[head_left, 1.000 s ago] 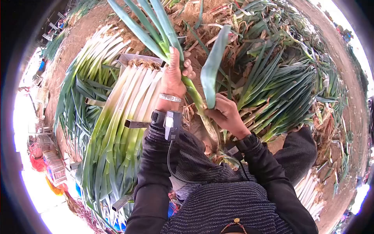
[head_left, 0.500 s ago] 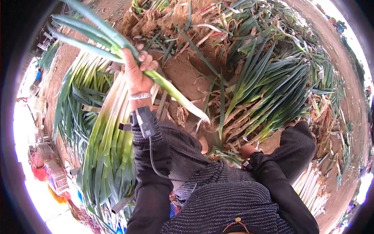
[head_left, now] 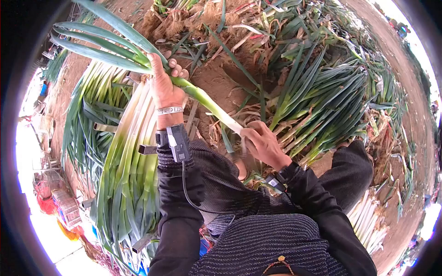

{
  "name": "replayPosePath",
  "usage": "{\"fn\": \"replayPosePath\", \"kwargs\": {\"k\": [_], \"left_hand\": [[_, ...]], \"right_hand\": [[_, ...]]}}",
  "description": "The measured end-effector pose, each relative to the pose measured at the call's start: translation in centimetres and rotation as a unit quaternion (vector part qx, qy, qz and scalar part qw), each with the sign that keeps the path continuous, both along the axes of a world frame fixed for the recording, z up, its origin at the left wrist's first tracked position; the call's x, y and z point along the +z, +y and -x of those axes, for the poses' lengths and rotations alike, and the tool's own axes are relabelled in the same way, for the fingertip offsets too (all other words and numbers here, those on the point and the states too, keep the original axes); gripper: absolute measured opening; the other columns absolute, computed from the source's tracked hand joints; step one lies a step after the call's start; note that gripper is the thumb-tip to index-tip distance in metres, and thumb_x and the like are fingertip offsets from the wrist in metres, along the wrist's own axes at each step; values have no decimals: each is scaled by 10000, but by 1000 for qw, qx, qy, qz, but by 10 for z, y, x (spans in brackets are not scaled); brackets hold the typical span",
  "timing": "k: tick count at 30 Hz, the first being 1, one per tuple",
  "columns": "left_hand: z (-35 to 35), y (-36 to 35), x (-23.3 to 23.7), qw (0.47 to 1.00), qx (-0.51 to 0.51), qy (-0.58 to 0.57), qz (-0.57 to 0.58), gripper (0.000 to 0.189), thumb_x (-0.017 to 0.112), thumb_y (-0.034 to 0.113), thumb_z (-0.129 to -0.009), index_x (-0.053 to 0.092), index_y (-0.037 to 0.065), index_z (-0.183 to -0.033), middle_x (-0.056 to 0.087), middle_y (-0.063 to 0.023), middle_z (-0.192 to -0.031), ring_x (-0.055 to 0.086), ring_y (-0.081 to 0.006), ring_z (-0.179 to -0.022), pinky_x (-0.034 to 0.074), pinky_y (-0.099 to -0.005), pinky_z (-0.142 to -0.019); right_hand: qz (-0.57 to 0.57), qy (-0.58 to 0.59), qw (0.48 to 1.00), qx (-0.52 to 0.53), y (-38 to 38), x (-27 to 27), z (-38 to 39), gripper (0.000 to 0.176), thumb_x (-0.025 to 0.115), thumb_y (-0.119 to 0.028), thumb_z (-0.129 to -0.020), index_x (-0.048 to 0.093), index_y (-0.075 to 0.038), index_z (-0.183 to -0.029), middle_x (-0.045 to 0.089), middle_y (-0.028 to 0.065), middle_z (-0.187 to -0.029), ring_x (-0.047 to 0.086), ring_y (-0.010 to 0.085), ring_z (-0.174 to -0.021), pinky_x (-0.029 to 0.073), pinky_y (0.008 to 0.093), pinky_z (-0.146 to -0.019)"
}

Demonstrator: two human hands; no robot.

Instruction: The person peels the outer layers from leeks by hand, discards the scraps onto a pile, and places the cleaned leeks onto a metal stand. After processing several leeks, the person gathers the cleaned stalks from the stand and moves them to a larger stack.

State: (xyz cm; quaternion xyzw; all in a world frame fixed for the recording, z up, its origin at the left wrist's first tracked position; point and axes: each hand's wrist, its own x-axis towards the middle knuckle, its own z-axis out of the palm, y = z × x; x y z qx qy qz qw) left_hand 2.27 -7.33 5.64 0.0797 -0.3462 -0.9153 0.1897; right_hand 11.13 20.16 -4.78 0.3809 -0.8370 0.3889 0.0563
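Observation:
My left hand (head_left: 168,87) is wrapped around the upper stalk of a large green onion (head_left: 207,101), just below where its leaves fan out. The onion slants down to the right, its long green leaves pointing to the upper left. At its pale root end my right hand (head_left: 263,143) is closed with fingers pinched on the onion; the roots are mostly hidden by the fingers. Beside my left forearm lies a bundle of cleaned green onions (head_left: 131,161), white ends up. A heap of untrimmed green onions (head_left: 317,115) with dry, brown outer leaves lies right of my right hand.
Metal bars (head_left: 148,149) poke out around the left bundle. More green onions (head_left: 99,92) lie farther left. Peeled leaf waste (head_left: 294,27) covers the ground at the back. White stalks (head_left: 368,221) lie beyond my right knee. A cable (head_left: 186,188) hangs from my left wrist device.
My right hand has come up from near my lap and taken hold of the onion's root end. My left hand, still gripping the stalk, has shifted only slightly.

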Motion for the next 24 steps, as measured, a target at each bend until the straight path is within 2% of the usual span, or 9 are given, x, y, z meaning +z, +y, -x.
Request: {"fn": "replayPosePath", "kwargs": {"k": [6, 8, 10, 11, 13, 15, 18, 20, 24], "left_hand": [[-1, -7, -1, 999, 48, -14, 15, 520, 709, 555, -762, 520, 95, -915, 468, 20, -693, 420, -76, -570, 374, -250, -555], [-3, -6, 0, 999, 46, -4, 23, 514, 713, 547, -763, 514, 98, -915, 473, 15, -702, 421, -77, -572, 376, -254, -552], [-3, -6, 1, 999, 45, 9, 30, 509, 717, 540, -765, 509, 101, -915, 477, 9, -711, 422, -78, -574, 377, -258, -549], [-2, -8, 1, 998, 55, 11, 25, 499, 718, 528, -772, 505, 101, -917, 484, 2, -725, 425, -84, -578, 382, -263, -550], [-3, -6, 2, 997, 70, 11, 20, 490, 719, 517, -780, 501, 102, -920, 492, -5, -739, 429, -90, -582, 387, -268, -552], [-5, 7, 5, 997, 72, -18, 36, 474, 718, 500, -793, 497, 103, -928, 495, -14, -762, 443, -105, -593, 398, -275, -562], [4, 22, -1, 997, 60, -21, 41, 452, 692, 480, -833, 503, 97, -983, 489, -10, -766, 465, -118, -613, 410, -282, -580], [6, 34, -1, 996, 55, -44, 57, 485, 688, 498, -834, 506, 96, -1035, 483, -9, -786, 477, -131, -651, 422, -309, -620], [3, 53, 4, 997, -29, -68, 33, 535, 693, 528, -815, 478, 110, -1072, 462, -29, -815, 497, -186, -723, 432, -385, -726]], "right_hand": [[-9, 26, 999, -18, 11, -6, -10, 162, 681, -37, -738, 633, -80, -886, 522, 95, -995, 538, 291, -949, 467, 393, -769], [-101, 2, 995, -4, 33, -29, -17, 136, 637, -45, -742, 659, -77, -872, 532, 104, -1032, 532, 299, -992, 471, 382, -800], [-374, -48, 925, 47, 68, -81, -32, 156, 661, -187, -784, 660, -72, -890, 592, 74, -1022, 583, 285, -952, 499, 418, -713], [-374, -47, 925, 45, 80, -86, -38, 156, 661, -187, -784, 660, -72, -890, 592, 74, -1022, 583, 285, -952, 499, 418, -713], [-486, -248, 832, 99, 89, -84, -45, 215, 652, -273, -802, 663, -91, -915, 618, 74, -953, 630, 286, -827, 504, 425, -633], [-350, -167, 921, 29, 83, -79, -50, 200, 621, -290, -842, 661, -109, -916, 627, 71, -893, 642, 293, -725, 499, 428, -575], [-58, -52, 995, -59, 35, 3, -26, 291, 669, -193, -823, 631, -91, -1093, 616, 87, -973, 624, 295, -853, 509, 383, -703], [-17, 85, 992, -94, 13, 23, -3, 496, 707, -153, -787, 537, -88, -1249, 585, 100, -1057, 592, 311, -948, 492, 377, -791], [0, 55, 985, -167, -20, 34, 25, 590, 714, -170, -786, 461, -102, -1314, 558, 107, -1118, 572, 327, -995, 479, 391, -831]]}}
